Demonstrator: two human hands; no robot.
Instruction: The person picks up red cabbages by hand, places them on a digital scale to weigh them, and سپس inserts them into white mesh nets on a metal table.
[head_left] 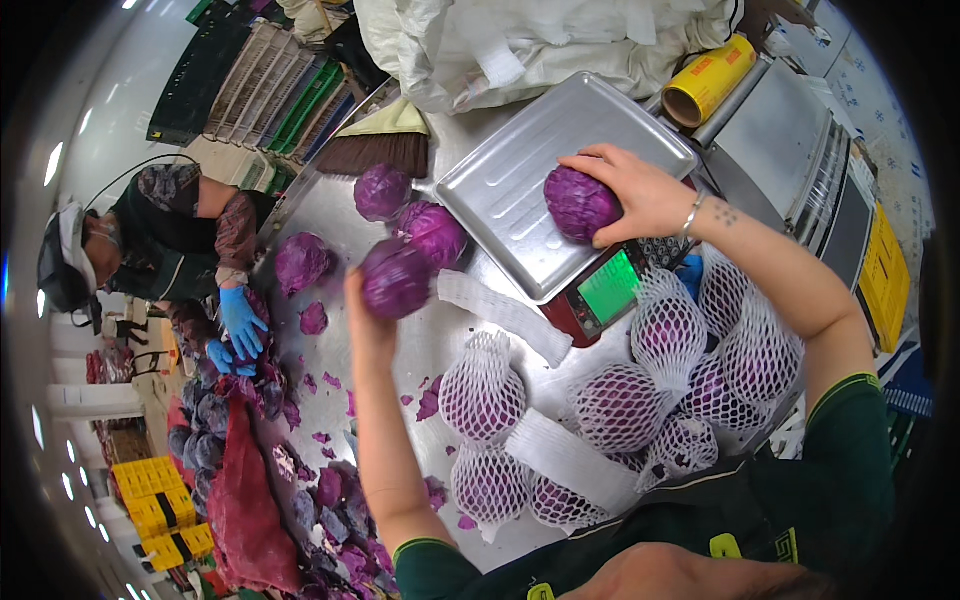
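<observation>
My right hand (638, 192) is closed round a purple cabbage (580, 206) over the right part of the metal tray (520, 150) of a scale; whether the cabbage rests on it I cannot tell. Left of the scale, my left hand (366, 315), slightly blurred, grips another purple cabbage (397, 280), its fingers mostly hidden. Just beyond it, loose cabbages (433, 234) lie on the metal table. A flat white foam net sleeve (508, 318) stretches from near the left-hand cabbage to the scale's lit green display (609, 287).
Several netted cabbages (615, 408) crowd the near right, with another flat sleeve (575, 462) among them. Leaf scraps (340, 510) and a red sack (250, 500) are at left. A blue-gloved co-worker (240, 322) works there. A brush (385, 145) and yellow film roll (708, 82) lie at the back.
</observation>
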